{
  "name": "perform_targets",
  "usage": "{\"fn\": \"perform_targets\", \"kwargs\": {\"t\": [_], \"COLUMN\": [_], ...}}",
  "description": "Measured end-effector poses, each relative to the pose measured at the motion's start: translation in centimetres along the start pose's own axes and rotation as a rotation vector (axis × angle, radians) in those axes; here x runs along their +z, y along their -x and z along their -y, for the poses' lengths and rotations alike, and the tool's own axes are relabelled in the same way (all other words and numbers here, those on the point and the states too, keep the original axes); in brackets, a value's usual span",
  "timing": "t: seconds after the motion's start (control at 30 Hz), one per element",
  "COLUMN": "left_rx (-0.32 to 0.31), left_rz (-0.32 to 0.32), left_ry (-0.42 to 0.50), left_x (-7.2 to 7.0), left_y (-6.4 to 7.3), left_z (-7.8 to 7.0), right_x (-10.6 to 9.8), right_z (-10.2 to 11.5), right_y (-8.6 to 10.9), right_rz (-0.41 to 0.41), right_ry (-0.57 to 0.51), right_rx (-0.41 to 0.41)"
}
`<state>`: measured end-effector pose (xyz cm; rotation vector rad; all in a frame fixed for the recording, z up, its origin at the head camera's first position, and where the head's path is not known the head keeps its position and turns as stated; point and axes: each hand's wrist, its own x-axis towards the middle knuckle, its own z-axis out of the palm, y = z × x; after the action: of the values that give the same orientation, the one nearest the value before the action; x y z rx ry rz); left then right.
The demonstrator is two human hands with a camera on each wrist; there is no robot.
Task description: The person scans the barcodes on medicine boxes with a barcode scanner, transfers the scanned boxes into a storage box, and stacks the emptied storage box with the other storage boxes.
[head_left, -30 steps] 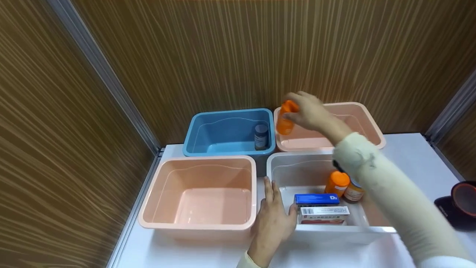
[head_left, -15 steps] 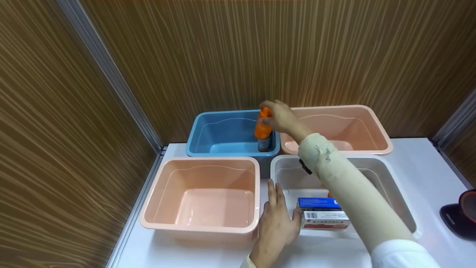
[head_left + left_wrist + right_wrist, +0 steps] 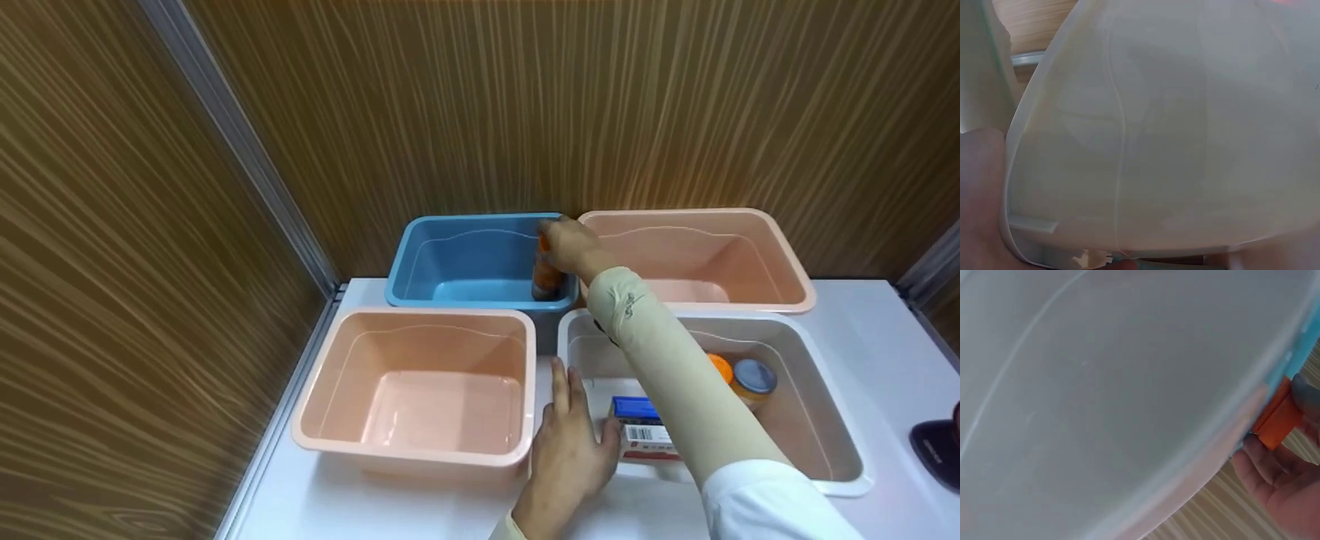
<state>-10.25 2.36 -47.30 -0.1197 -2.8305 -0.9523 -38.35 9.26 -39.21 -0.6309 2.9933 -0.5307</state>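
My right hand (image 3: pixel 571 246) grips the top of an orange medicine bottle (image 3: pixel 546 274) inside the right end of the blue bin (image 3: pixel 409 259). In the right wrist view, the thumb and fingers close round the orange bottle (image 3: pixel 1279 423) beyond a pale bin wall. My left hand (image 3: pixel 571 446) rests at the near left corner of the white bin (image 3: pixel 829 420), fingers stretched forward along its left side and thumb by the rim. Inside that bin are a blue box (image 3: pixel 634 407), a white box (image 3: pixel 649 441), an orange-capped bottle (image 3: pixel 720 367) and a grey-lidded jar (image 3: pixel 754 376), partly hidden by my right forearm.
A pink bin (image 3: pixel 525 360) stands at the near left, its wall close to my left hand. Another pink bin (image 3: pixel 784 262) sits behind the white one. Wood-patterned panels (image 3: pixel 480 105) enclose the back and sides. A black device (image 3: pixel 934 454) lies at the right edge.
My right hand has carried the orange bottle left from over the back pink bin and lowered it into the blue bin, where it now covers the dark-lidded bottle. The left hand stays put.
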Motion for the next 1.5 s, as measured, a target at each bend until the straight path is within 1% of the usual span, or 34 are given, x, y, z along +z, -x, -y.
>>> {"fn": "perform_targets", "kwargs": {"t": [0.2, 0.4, 0.5, 0.6, 0.73, 0.8, 0.9, 0.93, 1.03, 1.17, 1.23, 1.37, 1.43, 1.5], "left_rx": [-0.036, -0.063, -0.07, -0.043, 0.018, 0.024, 0.008, -0.003, -0.021, -0.034, -0.052, -0.09, -0.095, -0.088], "left_rz": [0.051, 0.097, 0.112, 0.092, 0.046, 0.046, 0.073, 0.089, 0.108, 0.125, 0.151, 0.193, 0.189, 0.171], "left_ry": [0.0, 0.01, 0.006, -0.008, -0.034, -0.042, -0.039, -0.036, -0.029, -0.015, -0.006, 0.009, 0.01, 0.01], "left_x": [-0.1, -0.2, -0.2, -0.1, 0.3, 0.5, 0.7, 0.8, 0.8, 0.6, 0.4, 0.0, -0.1, -0.2], "left_y": [0.5, 0.7, 0.8, 0.9, 0.9, 0.9, 0.8, 0.7, 0.5, 0.0, -0.4, -1.1, -1.3, -1.5], "left_z": [-0.4, -0.4, -0.3, -0.2, -0.3, -0.2, -0.2, -0.1, 0.0, 0.3, 0.5, 1.0, 1.4, 1.8], "right_x": [0.9, 1.7, 2.0, 2.2, 2.4, 2.5, 2.5, 2.4, 1.8, -0.3, -1.6, -3.8, -4.5, -4.9], "right_z": [-0.4, -0.4, -0.4, -0.6, -1.2, -1.7, -2.3, -2.5, -2.9, -3.4, -3.7, -4.4, -4.7, -5.1], "right_y": [0.5, 0.6, 0.7, 0.7, 1.2, 1.6, 2.4, 2.7, 3.8, 5.9, 7.4, 11.0, 12.7, 14.1], "right_rz": [0.009, 0.018, 0.031, 0.038, 0.027, 0.026, 0.014, 0.007, -0.012, -0.003, 0.002, -0.004, -0.015, -0.025], "right_ry": [0.04, 0.077, 0.073, 0.073, 0.066, 0.062, 0.044, 0.036, -0.001, -0.051, -0.076, -0.106, -0.1, -0.081], "right_rx": [0.033, 0.04, 0.042, 0.043, 0.053, 0.054, 0.045, 0.039, 0.028, 0.003, -0.024, -0.107, -0.159, -0.204]}}
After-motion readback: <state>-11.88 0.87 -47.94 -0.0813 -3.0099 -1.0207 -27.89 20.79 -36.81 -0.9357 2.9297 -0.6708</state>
